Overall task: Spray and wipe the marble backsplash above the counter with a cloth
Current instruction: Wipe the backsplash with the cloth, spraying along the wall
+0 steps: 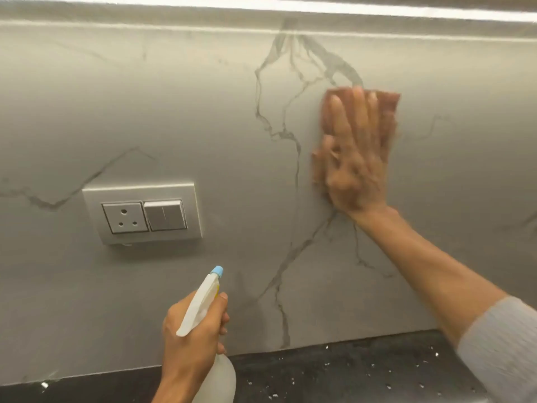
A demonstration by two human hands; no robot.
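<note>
Wiping step, we judge: our right grip (353, 158), fingers apparently flat though blurred, presses cloth (389, 101) to backsplash (174, 112) above table (348, 370); left grip (191, 338) clasps bottle (200, 303); next calls for sweeping leftward, perhaps respraying.

A: Where was the cam?
B: Head-worn, wide-angle, faced the backsplash (180, 117) nearly straight on, close up, tilted slightly down; desk (348, 370) strip ran along the frame bottom. One view only.

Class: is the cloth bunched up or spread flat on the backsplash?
Spread flat: the cloth lies under the flat right hand, pressed against the marble backsplash.
</note>
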